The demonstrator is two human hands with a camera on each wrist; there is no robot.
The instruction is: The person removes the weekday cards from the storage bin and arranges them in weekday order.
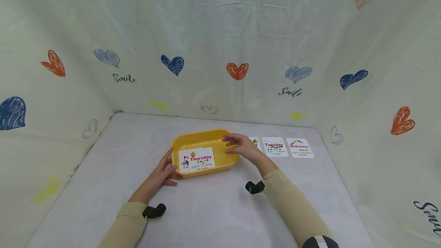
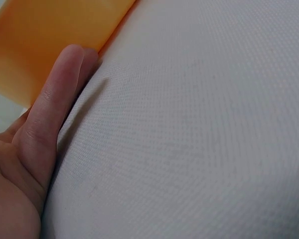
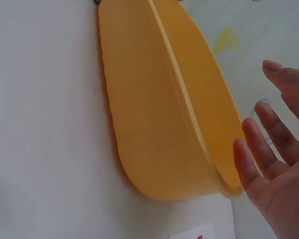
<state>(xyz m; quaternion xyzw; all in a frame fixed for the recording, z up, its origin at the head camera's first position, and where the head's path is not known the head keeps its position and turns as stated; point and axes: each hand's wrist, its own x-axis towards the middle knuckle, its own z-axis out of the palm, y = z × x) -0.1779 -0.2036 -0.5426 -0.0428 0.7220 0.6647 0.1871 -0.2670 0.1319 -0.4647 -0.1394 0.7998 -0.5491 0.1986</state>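
Note:
In the head view a yellow tray [image 1: 200, 136] stands on the table. Inside it lie a Thursday card [image 1: 203, 158] and, partly covered by it, another card [image 1: 183, 163] whose visible letters read "Fr". My left hand [image 1: 161, 173] rests against the tray's left end; in the left wrist view its straight fingers [image 2: 55, 94] lie along the yellow wall. Over the tray's right end is my right hand [image 1: 242, 147], fingers spread and slightly bent. The right wrist view shows nothing between those fingers [image 3: 259, 154], beside the tray's rim.
Right of the tray, a row on the table holds a Tuesday card [image 1: 274, 147], a Wednesday card [image 1: 300, 148] and a card [image 1: 255, 142] partly hidden by my right hand. A pale curtain [image 1: 206, 30] printed with hearts rises behind the white table [image 1: 206, 217].

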